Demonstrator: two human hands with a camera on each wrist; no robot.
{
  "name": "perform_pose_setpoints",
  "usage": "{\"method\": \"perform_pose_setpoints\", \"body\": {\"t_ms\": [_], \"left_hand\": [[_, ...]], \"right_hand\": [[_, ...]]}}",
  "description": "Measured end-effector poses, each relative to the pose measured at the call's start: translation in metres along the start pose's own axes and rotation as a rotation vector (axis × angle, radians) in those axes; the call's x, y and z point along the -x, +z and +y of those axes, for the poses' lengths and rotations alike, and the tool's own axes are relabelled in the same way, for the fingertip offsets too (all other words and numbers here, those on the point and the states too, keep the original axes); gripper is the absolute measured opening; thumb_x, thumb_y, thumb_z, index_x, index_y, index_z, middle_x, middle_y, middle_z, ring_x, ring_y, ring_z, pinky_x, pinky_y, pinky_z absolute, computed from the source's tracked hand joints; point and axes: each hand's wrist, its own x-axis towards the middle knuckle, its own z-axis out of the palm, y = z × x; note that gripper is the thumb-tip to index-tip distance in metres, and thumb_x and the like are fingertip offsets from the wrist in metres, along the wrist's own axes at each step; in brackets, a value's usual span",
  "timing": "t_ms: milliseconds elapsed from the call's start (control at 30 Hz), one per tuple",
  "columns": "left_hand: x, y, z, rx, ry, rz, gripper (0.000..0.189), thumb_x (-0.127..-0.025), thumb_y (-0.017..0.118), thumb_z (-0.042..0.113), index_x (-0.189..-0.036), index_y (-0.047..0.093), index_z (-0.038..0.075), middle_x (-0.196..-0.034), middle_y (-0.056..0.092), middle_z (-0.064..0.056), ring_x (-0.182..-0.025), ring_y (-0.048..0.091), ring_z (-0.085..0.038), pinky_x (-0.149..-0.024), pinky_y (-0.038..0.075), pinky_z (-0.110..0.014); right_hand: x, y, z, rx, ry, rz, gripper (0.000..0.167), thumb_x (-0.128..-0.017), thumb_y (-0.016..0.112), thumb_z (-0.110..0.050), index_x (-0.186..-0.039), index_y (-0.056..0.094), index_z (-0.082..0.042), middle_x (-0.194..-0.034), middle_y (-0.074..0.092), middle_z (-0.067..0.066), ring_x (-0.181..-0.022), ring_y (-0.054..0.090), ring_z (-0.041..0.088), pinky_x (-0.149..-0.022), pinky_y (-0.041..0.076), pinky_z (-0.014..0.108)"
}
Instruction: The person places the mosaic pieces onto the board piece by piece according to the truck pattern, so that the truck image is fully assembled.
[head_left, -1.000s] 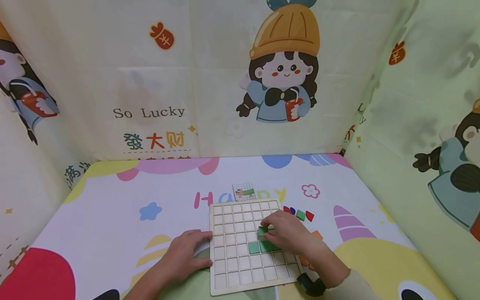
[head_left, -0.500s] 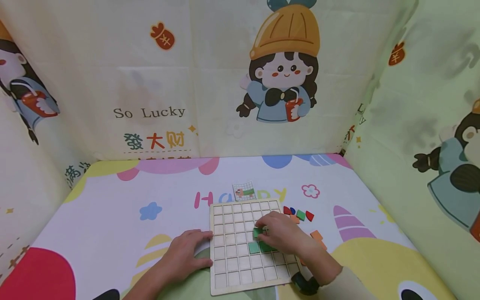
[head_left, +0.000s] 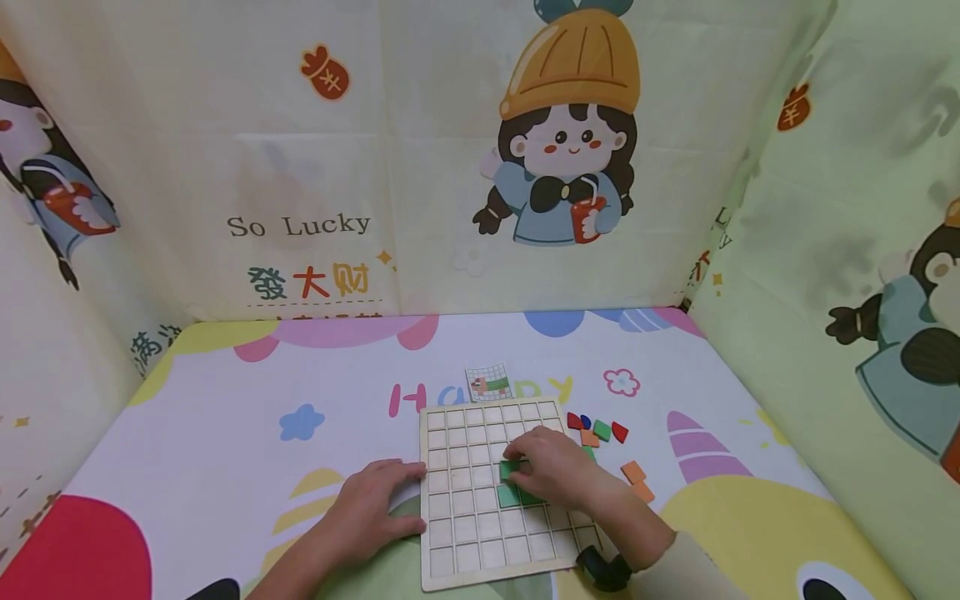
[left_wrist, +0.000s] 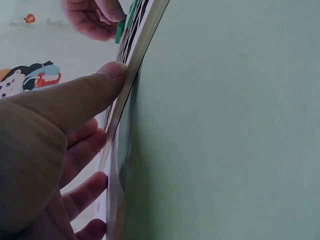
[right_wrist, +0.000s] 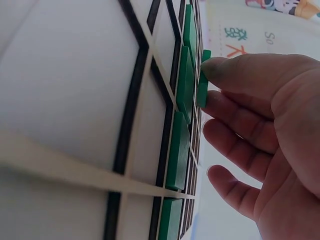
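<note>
A square wooden grid board (head_left: 463,578) lies on the table. Thumb and index finger of the right hand (head_left: 558,471) pinch a green square tile (head_left: 507,472) close over the board. In the right wrist view the pinched tile (right_wrist: 204,80) is tilted on edge beside the row of green tiles (right_wrist: 177,150) set in the cells. The head view shows the left end of this row, a green tile (head_left: 507,497); the right hand hides part of the rest. My left hand (head_left: 375,504) touches the board's left edge, its thumb (left_wrist: 107,75) against the rim.
A small picture card (head_left: 489,383) with a gridded design lies behind the board. Right of the board are red pieces (head_left: 619,432), a blue piece (head_left: 586,422), a green tile (head_left: 602,430) and several orange tiles (head_left: 633,472). A printed cloth wall (head_left: 420,275) stands behind the table.
The right hand has moved left across the board with the green tile between its fingers, uncovering more loose pieces on the right. The left hand has stayed at the board's edge.
</note>
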Motion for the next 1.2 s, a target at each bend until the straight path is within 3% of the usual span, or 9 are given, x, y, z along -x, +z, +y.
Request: {"method": "perform_pose_setpoints", "body": {"t_ms": [1200], "left_hand": [[0.0003,-0.0004,-0.0004,-0.008,0.004,-0.004,0.064,-0.076,0.086,0.038,-0.131,0.064,0.015,-0.13,0.061,0.0,-0.13,0.047,-0.034,-0.104,0.036,-0.06]], "right_hand": [[-0.0033,0.0024,-0.0047,0.004,-0.009,-0.017,0.02,-0.089,0.076,-0.017,-0.106,0.074,-0.008,-0.102,0.071,0.0,-0.1,0.063,0.02,-0.091,0.051,0.039]]}}
